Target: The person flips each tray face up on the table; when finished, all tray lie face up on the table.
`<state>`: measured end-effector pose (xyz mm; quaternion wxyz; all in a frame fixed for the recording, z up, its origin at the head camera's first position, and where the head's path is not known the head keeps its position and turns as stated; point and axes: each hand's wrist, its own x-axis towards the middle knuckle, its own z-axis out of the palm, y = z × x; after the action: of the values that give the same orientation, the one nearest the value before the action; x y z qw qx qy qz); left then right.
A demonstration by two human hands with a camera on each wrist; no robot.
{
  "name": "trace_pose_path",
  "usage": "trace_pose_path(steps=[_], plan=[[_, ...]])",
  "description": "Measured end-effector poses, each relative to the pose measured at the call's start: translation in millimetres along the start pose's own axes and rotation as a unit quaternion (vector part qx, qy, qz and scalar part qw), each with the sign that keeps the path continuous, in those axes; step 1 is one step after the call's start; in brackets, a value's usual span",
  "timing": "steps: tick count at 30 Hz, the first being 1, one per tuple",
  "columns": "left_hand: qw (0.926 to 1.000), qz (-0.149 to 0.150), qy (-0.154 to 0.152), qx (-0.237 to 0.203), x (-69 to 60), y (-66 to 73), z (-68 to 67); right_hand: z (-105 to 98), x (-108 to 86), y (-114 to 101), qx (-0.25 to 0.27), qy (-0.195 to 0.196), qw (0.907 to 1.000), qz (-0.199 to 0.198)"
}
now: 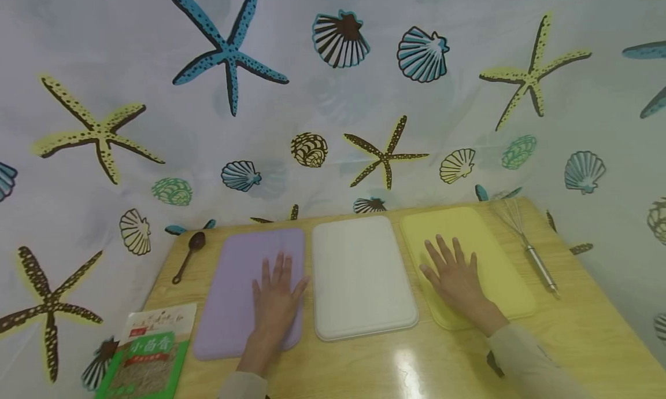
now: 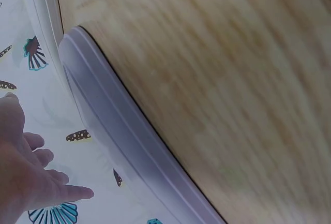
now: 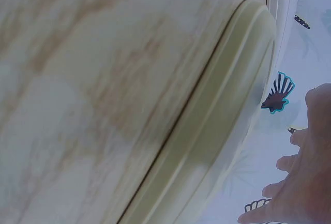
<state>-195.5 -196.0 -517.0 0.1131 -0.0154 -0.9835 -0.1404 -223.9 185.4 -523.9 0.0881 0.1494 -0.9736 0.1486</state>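
In the head view my left hand [image 1: 275, 300] is over the right part of a purple board [image 1: 234, 295], palm down with its fingers spread. My right hand [image 1: 459, 280] is over a yellow board [image 1: 499, 272], fingers also spread. Neither hand holds anything; whether the palms touch the boards cannot be told. Between them lies a white board [image 1: 361, 277]. The left wrist view has my left hand [image 2: 31, 167] beside the purple board's edge [image 2: 129, 125]. In the right wrist view my right hand [image 3: 300, 172] is beside the yellow board's edge [image 3: 217, 125].
A dark spoon [image 1: 189, 255] lies at the back left of the wooden table [image 1: 374, 370], with a green and white packet [image 1: 145, 355] at the front left. A whisk [image 1: 538, 263] lies right of the yellow board. Behind hangs a cloth [image 1: 291, 104] patterned with shells and starfish.
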Motion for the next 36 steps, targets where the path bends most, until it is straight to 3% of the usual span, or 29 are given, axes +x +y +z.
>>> trace_pose_path(steps=[8,17,23,29,36], plan=[[0.9999,0.000,-0.014,0.005,-0.1,1.6,-2.0,-3,-4.9,-1,-0.006,0.012,0.9999,0.003],[0.9995,0.012,0.030,-0.008,-7.3,13.2,0.9,0,-12.7,7,-0.007,-0.001,1.0000,0.005],[0.9992,0.024,0.031,-0.005,1.4,26.6,-2.1,-4,-7.6,9,-0.008,0.014,0.9999,-0.001],[0.9996,0.025,-0.003,0.013,4.6,40.6,-2.6,-6,-6.9,14,-0.007,-0.002,0.9998,0.016],[0.9983,0.048,0.033,-0.003,14.6,62.7,1.8,-16,-7.6,24,-0.017,0.006,0.9995,0.024]])
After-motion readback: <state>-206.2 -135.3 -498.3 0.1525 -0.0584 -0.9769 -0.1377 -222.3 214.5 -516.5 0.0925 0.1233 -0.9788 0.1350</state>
